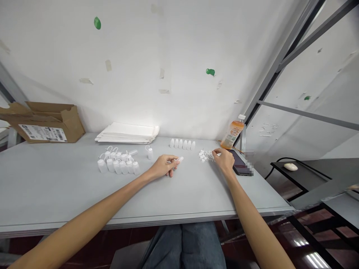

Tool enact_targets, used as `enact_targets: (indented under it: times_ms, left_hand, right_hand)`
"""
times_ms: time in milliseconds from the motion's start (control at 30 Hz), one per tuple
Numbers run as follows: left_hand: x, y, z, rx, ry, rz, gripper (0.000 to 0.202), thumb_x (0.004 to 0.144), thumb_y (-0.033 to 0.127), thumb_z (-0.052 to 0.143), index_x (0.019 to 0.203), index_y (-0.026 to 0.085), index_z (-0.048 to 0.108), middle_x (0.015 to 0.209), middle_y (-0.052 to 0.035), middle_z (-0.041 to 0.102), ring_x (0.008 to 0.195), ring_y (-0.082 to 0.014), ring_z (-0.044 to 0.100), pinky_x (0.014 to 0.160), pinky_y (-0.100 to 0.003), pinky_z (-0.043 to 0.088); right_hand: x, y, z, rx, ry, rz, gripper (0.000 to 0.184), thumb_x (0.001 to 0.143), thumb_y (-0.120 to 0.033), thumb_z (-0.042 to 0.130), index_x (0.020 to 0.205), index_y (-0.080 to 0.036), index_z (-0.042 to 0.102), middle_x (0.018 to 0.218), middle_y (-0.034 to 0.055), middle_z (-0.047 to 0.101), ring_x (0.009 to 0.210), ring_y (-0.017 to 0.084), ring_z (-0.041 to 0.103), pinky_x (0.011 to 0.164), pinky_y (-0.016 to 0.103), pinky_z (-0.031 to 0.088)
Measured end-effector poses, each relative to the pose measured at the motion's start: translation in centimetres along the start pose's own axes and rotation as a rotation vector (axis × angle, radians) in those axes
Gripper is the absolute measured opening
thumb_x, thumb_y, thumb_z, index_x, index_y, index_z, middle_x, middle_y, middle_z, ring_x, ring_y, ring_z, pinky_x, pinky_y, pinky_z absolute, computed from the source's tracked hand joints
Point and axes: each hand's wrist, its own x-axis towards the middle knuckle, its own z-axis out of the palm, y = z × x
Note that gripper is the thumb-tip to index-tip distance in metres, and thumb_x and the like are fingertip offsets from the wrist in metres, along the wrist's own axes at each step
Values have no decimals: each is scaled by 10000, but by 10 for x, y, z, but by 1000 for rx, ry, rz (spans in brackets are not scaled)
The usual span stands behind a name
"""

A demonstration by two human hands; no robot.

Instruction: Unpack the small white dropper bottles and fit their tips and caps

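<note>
My left hand point(165, 166) is closed round a small white plastic squeeze bottle point(180, 159), whose end pokes out past the thumb and forefinger. At the right edge of a small pile of white caps with looped straps point(205, 155), my right hand point(224, 160) pinches a cap; most of that cap is hidden by the fingers. Behind the hands, several uncapped white bottles point(182, 144) stand in a row. On the left is a cluster of capped bottles point(117, 164) with strap loops. One more capped bottle point(150, 152) stands apart, just beyond my left hand.
An open cardboard box point(53, 123) and a stack of white sheets point(127, 133) are at the back left of the grey table point(174, 201). An orange drink bottle point(232, 132) stands back right, with a dark phone point(240, 164) close beside my right hand.
</note>
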Motion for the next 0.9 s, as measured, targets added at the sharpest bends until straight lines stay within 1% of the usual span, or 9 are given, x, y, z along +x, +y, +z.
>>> enact_targets:
  times_ms: [100, 167, 233, 333, 400, 500, 600, 733, 900]
  left_hand:
    - [0, 0, 1, -12, 13, 10, 462, 821, 524, 619, 1036, 119, 669, 750, -5, 595, 442, -69, 565, 413, -181, 385]
    - [0, 0, 1, -24, 25, 17, 464, 827, 506, 617, 1080, 119, 652, 777, -9, 594, 453, -70, 570, 404, -179, 386]
    - [0, -1, 1, -35, 42, 21, 464, 832, 483, 617, 1122, 121, 631, 810, -18, 599, 467, -73, 576, 396, -181, 393]
    - [2, -5, 1, -49, 77, 31, 448, 835, 439, 622, 1164, 136, 601, 882, -40, 620, 500, -80, 599, 380, -177, 402]
    - [3, -7, 0, -56, 94, 40, 435, 837, 403, 623, 1190, 151, 585, 935, -53, 630, 525, -83, 618, 377, -169, 409]
    - [4, -8, -1, -57, 123, 47, 453, 831, 364, 637, 1234, 174, 557, 1010, -69, 637, 545, -88, 638, 380, -169, 419]
    - [3, -6, -2, -32, 164, 42, 462, 819, 347, 660, 1234, 180, 543, 1056, -84, 643, 544, -100, 651, 387, -183, 432]
    - [2, -3, -1, 7, 178, 43, 402, 827, 351, 651, 1165, 156, 556, 1036, -89, 659, 552, -109, 663, 395, -180, 437]
    - [1, -4, -2, 34, 166, 35, 388, 827, 364, 654, 1142, 157, 562, 1044, -95, 671, 593, -129, 682, 405, -180, 446]
  right_hand:
    - [-5, -10, -5, 80, 85, -35, 211, 814, -300, 568, 820, -205, 756, 879, 74, 734, 713, 194, 614, 627, 290, 361]
    - [-10, -23, -7, 180, 133, -105, 243, 831, -303, 535, 806, -180, 743, 854, 74, 724, 643, 168, 587, 646, 290, 383]
    - [-16, -40, -7, 298, 129, -205, 270, 845, -317, 513, 786, -164, 727, 826, 72, 712, 579, 143, 551, 657, 285, 405]
    - [-24, -71, -2, 445, 1, -371, 272, 855, -333, 507, 771, -173, 710, 797, 55, 698, 560, 127, 537, 644, 270, 422]
    - [-29, -91, 3, 527, -154, -443, 245, 849, -319, 520, 769, -185, 708, 782, 37, 702, 556, 121, 543, 633, 263, 430]
    - [-37, -110, 8, 636, -347, -411, 249, 858, -358, 539, 796, -192, 714, 790, 24, 715, 520, 112, 548, 584, 258, 437]
    - [-45, -114, 8, 714, -451, -359, 282, 861, -413, 561, 818, -188, 724, 821, 33, 723, 486, 104, 556, 550, 259, 443]
    - [-56, -111, 6, 744, -485, -351, 263, 818, -429, 629, 826, -184, 726, 838, 44, 725, 506, 108, 571, 532, 249, 445]
    - [-62, -112, 6, 763, -501, -334, 248, 818, -417, 630, 827, -182, 711, 876, 39, 721, 509, 97, 570, 531, 242, 441]
